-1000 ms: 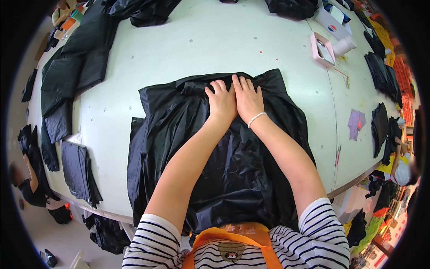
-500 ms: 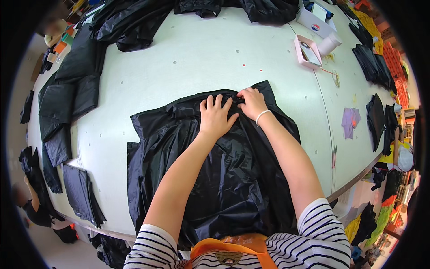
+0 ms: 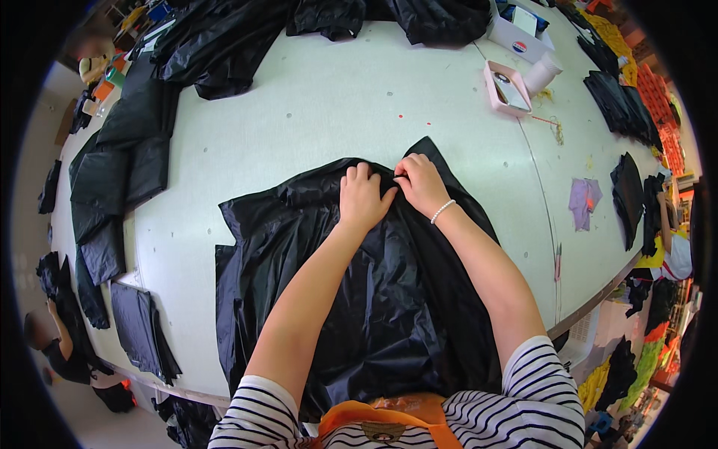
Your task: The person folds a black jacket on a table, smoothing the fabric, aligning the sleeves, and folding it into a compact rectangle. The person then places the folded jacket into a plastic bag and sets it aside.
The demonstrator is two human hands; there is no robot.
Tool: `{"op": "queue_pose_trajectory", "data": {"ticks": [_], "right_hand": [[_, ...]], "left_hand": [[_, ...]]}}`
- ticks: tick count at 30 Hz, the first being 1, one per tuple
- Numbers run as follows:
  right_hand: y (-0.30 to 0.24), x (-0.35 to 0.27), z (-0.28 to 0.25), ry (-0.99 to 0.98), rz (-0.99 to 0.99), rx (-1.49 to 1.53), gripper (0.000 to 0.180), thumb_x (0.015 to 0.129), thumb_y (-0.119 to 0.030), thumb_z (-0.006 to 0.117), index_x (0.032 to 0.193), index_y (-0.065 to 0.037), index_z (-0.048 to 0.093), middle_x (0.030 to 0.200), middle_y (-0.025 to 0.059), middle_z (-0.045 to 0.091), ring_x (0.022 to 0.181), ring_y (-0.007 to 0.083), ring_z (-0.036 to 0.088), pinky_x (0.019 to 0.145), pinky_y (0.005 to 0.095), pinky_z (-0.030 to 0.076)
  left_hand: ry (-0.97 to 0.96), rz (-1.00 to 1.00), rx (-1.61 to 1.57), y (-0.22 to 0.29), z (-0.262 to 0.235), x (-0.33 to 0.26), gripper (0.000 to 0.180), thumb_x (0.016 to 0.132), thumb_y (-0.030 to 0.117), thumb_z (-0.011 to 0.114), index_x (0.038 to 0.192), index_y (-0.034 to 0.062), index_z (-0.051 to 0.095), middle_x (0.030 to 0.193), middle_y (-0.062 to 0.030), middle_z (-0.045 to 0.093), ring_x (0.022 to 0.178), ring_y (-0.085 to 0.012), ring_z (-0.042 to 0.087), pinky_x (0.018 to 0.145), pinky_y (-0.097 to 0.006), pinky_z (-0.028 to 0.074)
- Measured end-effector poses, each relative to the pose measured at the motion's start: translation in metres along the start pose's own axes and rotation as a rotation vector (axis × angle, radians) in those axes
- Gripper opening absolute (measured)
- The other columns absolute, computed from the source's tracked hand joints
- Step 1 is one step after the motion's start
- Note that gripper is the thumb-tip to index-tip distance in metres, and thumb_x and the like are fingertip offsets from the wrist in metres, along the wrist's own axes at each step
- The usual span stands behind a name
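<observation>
A shiny black garment [image 3: 381, 299], looking like a thin jacket, is spread on the pale table in front of me, its upper edge pointing away. My left hand [image 3: 364, 196] lies at the middle of that edge, fingers curled over the fabric and thumb pointing right. Just beside it, my right hand [image 3: 421, 183], with a white bead bracelet [image 3: 443, 212] on the wrist, pinches the same edge between thumb and fingers. The fingertips of both hands nearly meet there. To the right of my right hand a pointed flap of the black fabric stands out.
Folded black garments [image 3: 142, 329] lie left, and more black clothing [image 3: 217, 45] is heaped along the far side. A pink tray [image 3: 490, 86], a white cup [image 3: 544, 72] and a white box [image 3: 516, 41] stand far right. Small scissors [image 3: 558, 262] lie near the right edge. Other people work at both sides.
My left hand's spread fingers have curled over the garment's edge, and the hand has slid slightly right. My right hand has moved a little toward me, pinching the fabric.
</observation>
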State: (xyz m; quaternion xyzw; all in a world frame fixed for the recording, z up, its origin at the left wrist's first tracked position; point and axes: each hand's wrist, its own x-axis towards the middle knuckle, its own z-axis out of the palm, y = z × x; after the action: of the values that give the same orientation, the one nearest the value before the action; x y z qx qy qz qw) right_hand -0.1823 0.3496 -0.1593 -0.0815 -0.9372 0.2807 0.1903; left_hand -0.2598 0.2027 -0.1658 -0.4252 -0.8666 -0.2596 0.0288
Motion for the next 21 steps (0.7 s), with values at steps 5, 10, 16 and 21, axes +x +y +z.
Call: {"op": "queue_pose_trajectory", "data": {"ticks": [5,10,16,21], "right_hand": [[0.002,-0.003,0.002,0.032,-0.007,0.025,0.013,0.075,-0.005,0.066,0.082,-0.007,0.056,0.085,0.0071,0.058,0.085,0.028,0.055,0.073,0.0383,0.045],[-0.004,-0.005,-0.002,-0.009,0.064,0.012,0.012,0.074,-0.006,0.068,0.081,-0.008,0.058,0.084,0.0053,0.059,0.086,0.0269,0.055,0.072,0.0388,0.044],[-0.008,-0.002,-0.007,0.019,0.107,-0.172,0.012,0.076,-0.009,0.069,0.081,-0.011,0.058,0.084,0.0026,0.06,0.087,0.024,0.056,0.074,0.0368,0.041],[-0.012,-0.002,-0.006,0.07,0.127,-0.236,0.01,0.077,-0.01,0.069,0.082,-0.012,0.06,0.085,0.0022,0.06,0.088,0.0227,0.055,0.076,0.0368,0.04]], "left_hand": [[-0.044,-0.284,-0.593,-0.005,0.009,0.012,0.023,0.078,0.027,0.07,0.08,0.0044,0.068,0.072,-0.0082,0.064,0.071,-0.0243,0.06,0.067,-0.035,0.045],[-0.058,-0.339,-0.577,-0.001,0.006,0.014,0.022,0.081,0.024,0.068,0.078,0.0024,0.066,0.067,-0.0129,0.064,0.065,-0.0281,0.063,0.063,-0.038,0.047],[-0.043,-0.311,-0.241,-0.003,-0.014,0.021,0.026,0.085,0.024,0.063,0.078,-0.0007,0.06,0.076,-0.0196,0.063,0.077,-0.0372,0.061,0.067,-0.045,0.047],[-0.008,-0.331,-0.117,-0.012,-0.034,0.011,0.021,0.085,0.021,0.062,0.078,0.0012,0.061,0.082,-0.0165,0.063,0.086,-0.0359,0.057,0.075,-0.045,0.045]]}}
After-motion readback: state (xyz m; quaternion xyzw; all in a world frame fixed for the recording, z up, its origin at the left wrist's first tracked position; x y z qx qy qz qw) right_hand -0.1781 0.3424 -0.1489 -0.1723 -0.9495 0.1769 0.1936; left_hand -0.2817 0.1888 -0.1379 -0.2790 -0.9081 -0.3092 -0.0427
